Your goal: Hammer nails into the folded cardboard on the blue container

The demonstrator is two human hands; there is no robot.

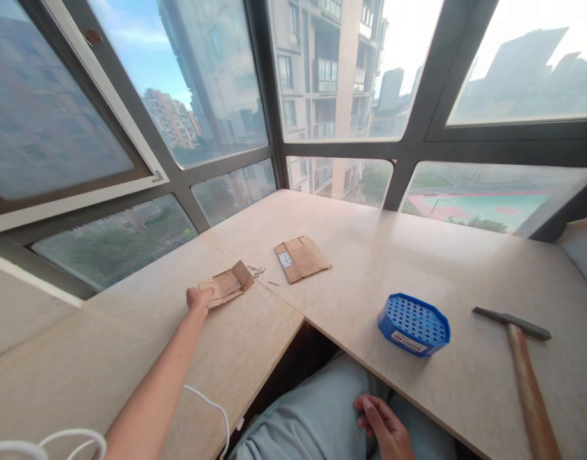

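The left hand (200, 298) reaches out over the left part of the pale countertop (350, 236), its thumb and fingers closed on the near left end of an opened cardboard packet (222, 287). The packet is plain brown and longer than it is wide. Its middle forms a shallow, creased trough, the edges along its length are folded and uneven, and at the far right end a darker flap stands up at a slant. Faint lines run over the inside, close to the thumb; they are too small to tell what they are.

Just beyond that flap, to the right, a small heap of thin grey nails (258, 272) lies crisscrossed on the surface, and a single nail (273, 283) rests apart from them, nearer and to the right. Farther right lies a second piece of cardboard (303, 259), flat and brown, with rows of dark print and a white label at its left edge; its far edge is rough.

The right hand (383, 425) is at the near side, over the person's lap, with its fingers loosely bent toward the thumb; I cannot tell whether anything sits between them. On the right part of the countertop stand a blue box (414, 324) with a perforated top and, farther right, a wooden-handled hammer (524, 358), lying down.
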